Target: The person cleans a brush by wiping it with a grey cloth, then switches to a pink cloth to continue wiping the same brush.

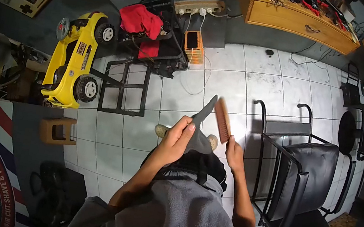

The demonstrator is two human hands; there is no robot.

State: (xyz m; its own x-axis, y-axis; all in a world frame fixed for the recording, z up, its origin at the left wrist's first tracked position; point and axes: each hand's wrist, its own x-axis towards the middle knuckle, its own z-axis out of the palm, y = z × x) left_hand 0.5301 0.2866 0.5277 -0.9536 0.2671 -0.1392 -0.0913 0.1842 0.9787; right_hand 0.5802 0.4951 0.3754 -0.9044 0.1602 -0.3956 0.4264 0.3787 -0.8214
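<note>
My left hand (175, 142) is closed on a dark grey piece of cloth (199, 138), whose narrow end points up and whose wider part hangs down in front of my lap. In my right hand (235, 154) is the handle end of a brown wooden brush (222, 120), held upright at a slight tilt with its bristles toward the cloth. The brush is just right of the cloth's upper end. Whether the two touch is hard to tell.
On the right stands a black chair (304, 182); at the left, a yellow toy car (71, 59), a brown stool (58, 131) and a black cart (175, 40) with red cloth (140, 21). A wooden drawer table (298, 24) holds tools at the top. White tiles (230, 71) cover the floor.
</note>
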